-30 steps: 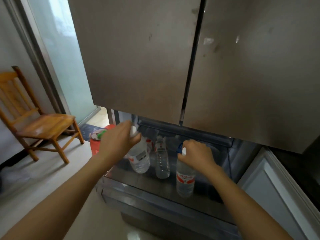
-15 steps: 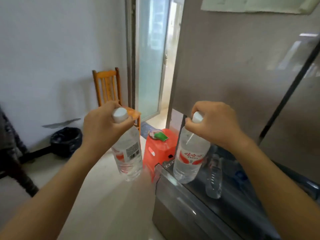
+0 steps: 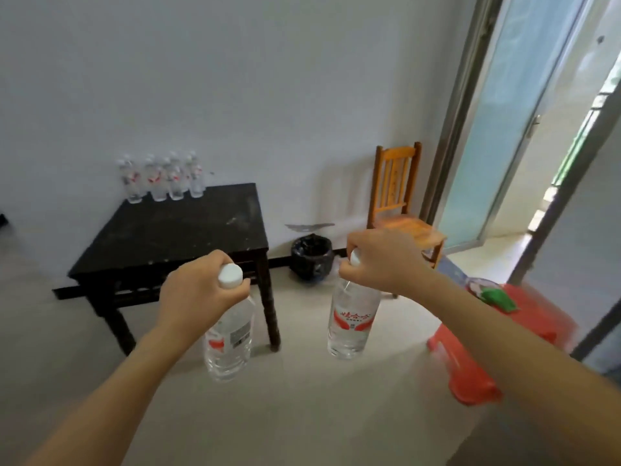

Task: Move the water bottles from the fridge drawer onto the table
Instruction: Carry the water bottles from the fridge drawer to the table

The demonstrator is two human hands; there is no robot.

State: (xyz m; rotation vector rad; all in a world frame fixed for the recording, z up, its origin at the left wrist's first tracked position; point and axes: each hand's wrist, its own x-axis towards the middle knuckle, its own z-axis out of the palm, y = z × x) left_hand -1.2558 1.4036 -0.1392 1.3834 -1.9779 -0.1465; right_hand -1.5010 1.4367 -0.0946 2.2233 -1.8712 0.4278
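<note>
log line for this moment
carrying | left hand grips left water bottle at neck | right hand grips right water bottle at neck | black table ahead

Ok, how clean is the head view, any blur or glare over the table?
Head view: motion blur smears the red stool and softens the row of bottles on the black table; the left hand and right hand, gripping the left bottle and right bottle at the caps, read sharp; bright daylight at the glass door, no glare on the tabletop.
</note>
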